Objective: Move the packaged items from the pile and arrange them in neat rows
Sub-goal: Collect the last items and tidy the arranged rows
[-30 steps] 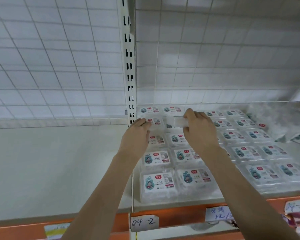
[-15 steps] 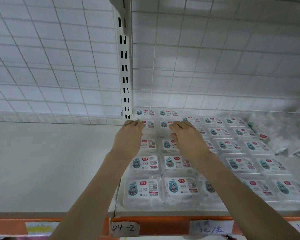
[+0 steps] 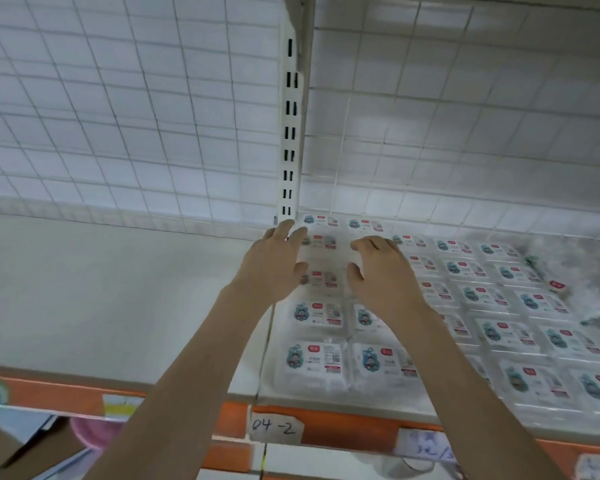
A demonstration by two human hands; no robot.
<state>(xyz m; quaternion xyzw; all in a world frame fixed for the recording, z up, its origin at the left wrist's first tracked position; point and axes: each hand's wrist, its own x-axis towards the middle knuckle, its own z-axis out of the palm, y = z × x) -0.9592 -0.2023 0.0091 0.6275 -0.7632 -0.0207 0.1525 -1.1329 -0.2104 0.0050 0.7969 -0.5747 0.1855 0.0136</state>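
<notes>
Roughly two dozen flat clear plastic packets with cartoon labels [image 3: 317, 360] lie in rows on the white shelf [image 3: 118, 306], a loose heap of packets [image 3: 575, 271] at far right. My left hand [image 3: 274, 268] and right hand [image 3: 383, 271] hover with relaxed fingers, holding nothing, over the back rows. White wire mesh [image 3: 136, 116] backs the shelf, whose orange edge strip [image 3: 343, 427] bears a handwritten tag.

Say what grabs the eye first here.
Two bare forearms reach up the middle, left hand and right hand spread over the back packs. Neat rows of packs fill the right shelf. A loose pile sits at far right; the label reads 04-2.
</notes>
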